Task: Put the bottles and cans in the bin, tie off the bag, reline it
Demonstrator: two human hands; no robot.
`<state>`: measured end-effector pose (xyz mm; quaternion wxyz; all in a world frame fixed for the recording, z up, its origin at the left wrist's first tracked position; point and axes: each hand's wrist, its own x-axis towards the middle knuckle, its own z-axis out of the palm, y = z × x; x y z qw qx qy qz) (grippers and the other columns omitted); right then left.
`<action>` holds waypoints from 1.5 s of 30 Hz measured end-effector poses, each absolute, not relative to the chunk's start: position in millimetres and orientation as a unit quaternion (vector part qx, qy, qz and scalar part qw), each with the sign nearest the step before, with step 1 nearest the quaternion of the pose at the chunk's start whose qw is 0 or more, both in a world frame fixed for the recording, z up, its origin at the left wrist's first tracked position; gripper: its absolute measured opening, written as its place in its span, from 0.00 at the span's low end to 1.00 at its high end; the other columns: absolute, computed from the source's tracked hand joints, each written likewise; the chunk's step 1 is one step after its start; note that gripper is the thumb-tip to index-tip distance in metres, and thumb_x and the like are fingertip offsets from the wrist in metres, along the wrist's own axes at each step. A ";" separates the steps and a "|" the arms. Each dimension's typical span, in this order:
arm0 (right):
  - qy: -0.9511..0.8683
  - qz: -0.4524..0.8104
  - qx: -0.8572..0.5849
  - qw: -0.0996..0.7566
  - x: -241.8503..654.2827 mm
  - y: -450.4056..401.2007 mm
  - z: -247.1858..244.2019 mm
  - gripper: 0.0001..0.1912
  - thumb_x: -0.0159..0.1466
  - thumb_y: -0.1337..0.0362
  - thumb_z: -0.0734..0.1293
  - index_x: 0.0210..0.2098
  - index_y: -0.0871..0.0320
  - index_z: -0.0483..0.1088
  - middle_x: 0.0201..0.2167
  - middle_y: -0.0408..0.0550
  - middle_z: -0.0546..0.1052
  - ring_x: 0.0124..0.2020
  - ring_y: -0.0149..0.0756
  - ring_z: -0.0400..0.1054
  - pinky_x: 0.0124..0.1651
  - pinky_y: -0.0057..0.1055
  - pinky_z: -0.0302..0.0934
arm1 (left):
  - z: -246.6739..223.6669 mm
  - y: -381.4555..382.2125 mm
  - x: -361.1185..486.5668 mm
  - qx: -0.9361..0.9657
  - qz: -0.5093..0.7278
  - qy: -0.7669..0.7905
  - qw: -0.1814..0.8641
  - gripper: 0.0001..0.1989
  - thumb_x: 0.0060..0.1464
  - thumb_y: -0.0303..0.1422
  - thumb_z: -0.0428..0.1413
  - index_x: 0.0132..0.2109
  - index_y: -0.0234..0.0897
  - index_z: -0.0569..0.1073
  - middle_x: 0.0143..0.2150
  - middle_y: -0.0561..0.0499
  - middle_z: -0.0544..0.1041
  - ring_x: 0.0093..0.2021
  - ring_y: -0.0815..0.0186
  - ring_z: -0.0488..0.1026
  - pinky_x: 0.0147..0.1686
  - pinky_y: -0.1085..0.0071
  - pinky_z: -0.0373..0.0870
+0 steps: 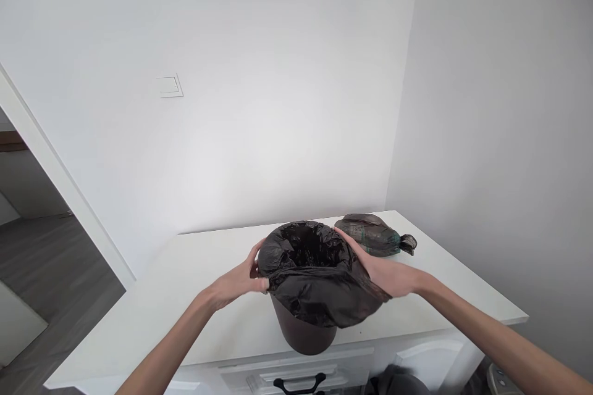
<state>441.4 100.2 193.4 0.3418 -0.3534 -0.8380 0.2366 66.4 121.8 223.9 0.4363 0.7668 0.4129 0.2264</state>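
A dark bin (306,334) stands near the front edge of a white cabinet top (222,336). A black plastic bag (324,293) lines it, folded over the rim and hanging low at the front and right. My left hand (243,278) rests against the left side of the rim, thumb in front and fingers behind, gripping the bag and rim. On the right side my right hand (382,268) lies along the bag with its fingers stretched toward the back rim; its thumb is hidden.
Behind my right hand lies a knotted dark bag (370,234) with something green inside. White walls rise behind and to the right, with a switch (170,86). A black drawer handle (299,384) shows below the front edge.
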 end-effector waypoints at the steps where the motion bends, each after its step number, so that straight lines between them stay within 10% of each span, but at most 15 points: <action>1: -0.842 0.271 -0.332 0.328 437.7 95.8 188.7 0.59 0.59 0.60 0.74 0.77 0.51 0.34 0.73 0.57 0.57 0.66 0.55 0.65 0.64 0.47 0.65 | 219.4 118.8 66.0 0.767 0.221 0.407 0.444 0.61 0.46 0.59 0.66 0.76 0.48 0.43 0.66 0.36 0.70 0.60 0.49 0.72 0.55 0.49 0.73; 5: -0.809 0.341 -0.330 0.347 421.0 88.5 161.0 0.63 0.64 0.61 0.70 0.73 0.53 0.14 0.77 0.61 0.38 0.75 0.52 0.45 0.72 0.57 0.47 | 201.3 109.1 67.4 0.771 0.176 0.412 0.452 0.61 0.44 0.47 0.71 0.75 0.50 0.43 0.70 0.38 0.65 0.64 0.48 0.68 0.60 0.48 0.70; 9: -0.772 0.336 -0.377 0.385 418.2 86.7 136.2 0.64 0.64 0.56 0.72 0.73 0.50 0.13 0.77 0.61 0.43 0.76 0.50 0.45 0.73 0.55 0.47 | 191.5 97.4 61.9 0.796 0.196 0.445 0.361 0.56 0.46 0.45 0.71 0.73 0.49 0.47 0.69 0.39 0.65 0.67 0.47 0.64 0.65 0.45 0.64; 12: -0.724 0.354 -0.428 0.410 424.2 74.6 135.5 0.59 0.63 0.53 0.73 0.76 0.45 0.26 0.75 0.58 0.52 0.73 0.49 0.53 0.71 0.52 0.55 | 192.2 84.9 53.8 0.799 0.279 0.462 0.266 0.49 0.49 0.44 0.69 0.70 0.48 0.50 0.70 0.39 0.61 0.71 0.47 0.58 0.68 0.44 0.59; 17: -0.632 0.270 -0.505 0.522 423.1 33.6 156.0 0.17 0.71 0.51 0.63 0.56 0.48 0.65 0.55 0.51 0.76 0.54 0.44 0.74 0.56 0.43 0.71 | 200.3 62.4 55.2 0.809 0.350 0.459 0.106 0.22 0.59 0.39 0.61 0.58 0.48 0.65 0.61 0.44 0.69 0.62 0.54 0.68 0.62 0.53 0.68; 24: -0.806 0.082 -0.386 0.441 399.2 10.5 154.1 0.12 0.70 0.64 0.65 0.53 0.50 0.67 0.43 0.49 0.77 0.42 0.41 0.73 0.44 0.36 0.71 | 197.9 46.5 75.0 0.837 0.367 0.401 0.071 0.03 0.62 0.30 0.54 0.43 0.44 0.70 0.46 0.47 0.74 0.46 0.60 0.73 0.44 0.65 0.73; 30: -0.903 -0.062 -0.319 0.281 391.4 19.8 116.3 0.19 0.61 0.80 0.62 0.44 0.51 0.71 0.39 0.46 0.78 0.34 0.41 0.73 0.34 0.36 0.67 | 170.0 53.9 52.2 0.888 0.283 0.353 -0.079 0.10 0.62 0.23 0.49 0.37 0.43 0.69 0.36 0.49 0.74 0.36 0.62 0.70 0.36 0.65 0.68; 34: -0.920 0.008 -0.329 0.212 396.7 20.0 120.0 0.17 0.61 0.73 0.69 0.47 0.50 0.72 0.43 0.46 0.80 0.40 0.45 0.76 0.40 0.39 0.71 | 146.2 61.8 29.7 0.909 0.190 0.359 -0.094 0.08 0.63 0.27 0.52 0.44 0.45 0.73 0.41 0.48 0.78 0.40 0.58 0.74 0.40 0.62 0.71; 39: -0.864 0.120 -0.344 0.348 408.4 13.1 172.1 0.07 0.71 0.66 0.64 0.46 0.48 0.72 0.36 0.43 0.79 0.34 0.37 0.75 0.40 0.33 0.70 | 122.8 65.0 5.5 0.862 0.202 0.464 0.038 0.13 0.59 0.41 0.59 0.49 0.45 0.71 0.49 0.45 0.76 0.46 0.54 0.76 0.43 0.59 0.74; 45: -0.869 -0.013 -0.309 0.386 395.8 31.7 224.9 0.16 0.71 0.58 0.67 0.57 0.50 0.69 0.53 0.54 0.77 0.58 0.47 0.69 0.61 0.48 0.63 | 104.3 81.3 2.6 0.768 0.270 0.560 0.155 0.17 0.61 0.52 0.53 0.43 0.43 0.68 0.41 0.49 0.74 0.41 0.58 0.73 0.45 0.59 0.73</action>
